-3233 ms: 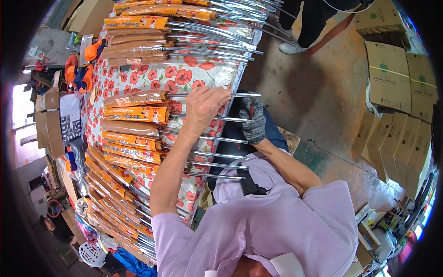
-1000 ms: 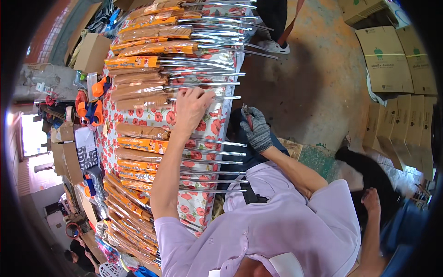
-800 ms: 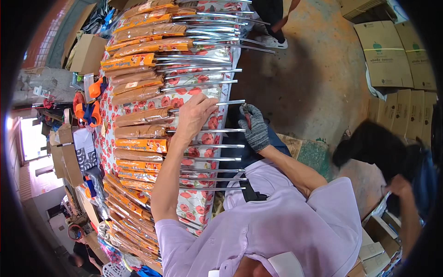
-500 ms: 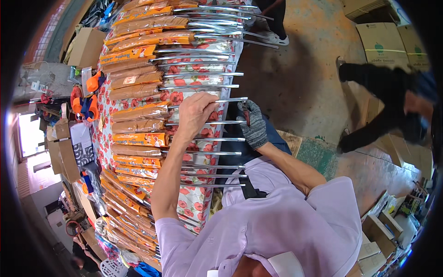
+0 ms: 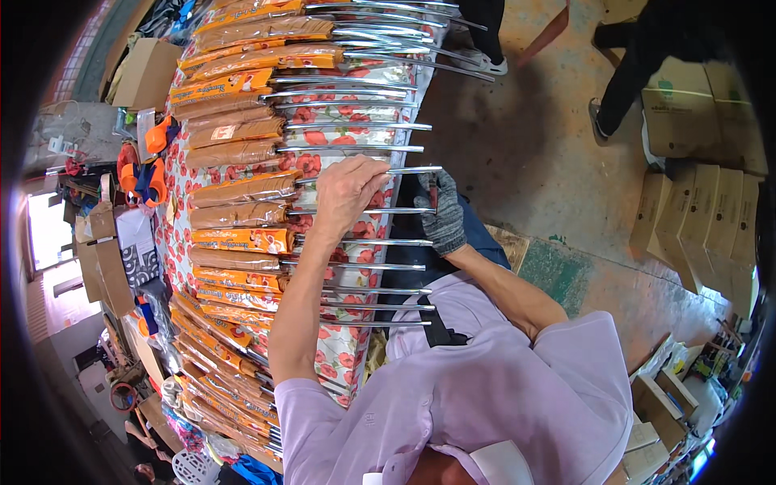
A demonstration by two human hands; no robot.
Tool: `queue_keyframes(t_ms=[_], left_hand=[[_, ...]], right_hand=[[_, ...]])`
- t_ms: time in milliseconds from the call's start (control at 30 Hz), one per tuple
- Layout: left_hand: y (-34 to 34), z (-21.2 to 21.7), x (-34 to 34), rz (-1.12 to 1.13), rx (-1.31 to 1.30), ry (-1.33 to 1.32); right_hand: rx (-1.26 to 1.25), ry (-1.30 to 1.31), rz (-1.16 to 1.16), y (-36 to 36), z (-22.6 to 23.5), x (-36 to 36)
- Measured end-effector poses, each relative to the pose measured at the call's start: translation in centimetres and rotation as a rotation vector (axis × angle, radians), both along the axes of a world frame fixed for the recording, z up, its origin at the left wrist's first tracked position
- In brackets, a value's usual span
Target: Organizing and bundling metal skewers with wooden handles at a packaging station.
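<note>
Wrapped brown bundles with orange labels lie in a row on a flowered tablecloth, each with a shiny metal rod pointing right. My bare left hand is closed around one metal rod, whose tip shows past my fingers. Just below that tip, my right hand, in a grey knitted glove, is closed on a small reddish-handled tool. Its working end is too small to tell. A neighbouring rod ends beside the glove.
Several more bundles crowd the table's near end. Orange-handled tools and an open carton lie beyond the table. At right, a person's dark-trousered leg stands near stacked cardboard boxes.
The gloved hand and its tool have dropped slightly from the rod's tip. My left hand keeps its grip. The person at right has moved toward the top of the view, uncovering boxes.
</note>
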State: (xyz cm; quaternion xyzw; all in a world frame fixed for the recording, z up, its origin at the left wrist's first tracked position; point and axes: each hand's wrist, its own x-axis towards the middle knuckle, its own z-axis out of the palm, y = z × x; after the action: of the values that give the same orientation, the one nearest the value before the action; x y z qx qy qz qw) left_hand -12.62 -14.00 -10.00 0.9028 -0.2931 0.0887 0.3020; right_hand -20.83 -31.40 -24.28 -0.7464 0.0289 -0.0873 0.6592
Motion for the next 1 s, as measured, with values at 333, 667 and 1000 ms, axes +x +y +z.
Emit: queue_keyframes(t_ms=[333,667,1000], left_hand=[[0.0,-0.1,-0.1,-0.003,0.016,-0.022],[0.1,-0.7,-0.3,0.017,-0.016,-0.088],[1.5,3.7,-7.4,-0.036,0.138,0.345]], right_hand=[[-0.269,-0.066,0.024,-0.7,-0.5,0.6],[-0.218,0.083,0.057,-0.8,0.4,0.0],[-0.36,0.002,-0.007,-6.7,-1.5,-4.3]])
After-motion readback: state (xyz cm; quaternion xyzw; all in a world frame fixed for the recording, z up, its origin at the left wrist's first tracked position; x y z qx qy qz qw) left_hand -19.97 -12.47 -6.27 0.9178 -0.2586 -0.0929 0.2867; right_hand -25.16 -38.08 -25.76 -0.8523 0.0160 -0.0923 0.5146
